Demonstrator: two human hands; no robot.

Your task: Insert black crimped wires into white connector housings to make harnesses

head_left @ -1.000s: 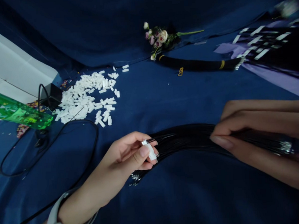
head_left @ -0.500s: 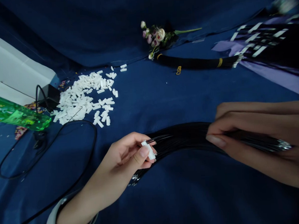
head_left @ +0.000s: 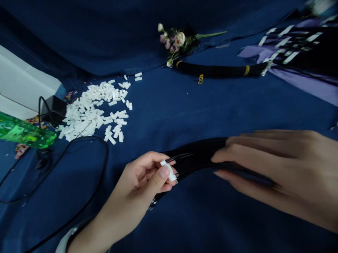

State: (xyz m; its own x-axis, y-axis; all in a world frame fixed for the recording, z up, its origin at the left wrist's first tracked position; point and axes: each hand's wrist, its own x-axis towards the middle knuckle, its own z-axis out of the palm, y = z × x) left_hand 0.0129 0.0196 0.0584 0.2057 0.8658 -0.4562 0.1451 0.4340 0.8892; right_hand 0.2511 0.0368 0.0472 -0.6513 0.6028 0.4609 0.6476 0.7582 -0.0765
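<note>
My left hand point(head_left: 143, 180) is closed, its thumb and fingers pinching a white plastic connector housing point(head_left: 169, 171). A few thin black wires run from the housing toward the right. Beneath lies a curved bundle of black wires point(head_left: 197, 153), with shiny metal ends showing below my left hand. My right hand point(head_left: 279, 170) is over the bundle's right part, thumb and fingers apart with a gap between their tips. It is somewhat blurred, and it hides the right end of the wires.
A pile of white connector housings point(head_left: 85, 114) lies at the left, near a green bottle point(head_left: 21, 128) and a looped black cable point(head_left: 104, 160). Farther back are a banded wire bundle point(head_left: 214, 70), artificial flowers point(head_left: 178, 41), and wires with white connectors on purple cloth point(head_left: 305, 85).
My right hand has moved left and slightly down along the bundle, and its thumb and fingers have parted. My left hand keeps its pinch on the connector housing, nearly still.
</note>
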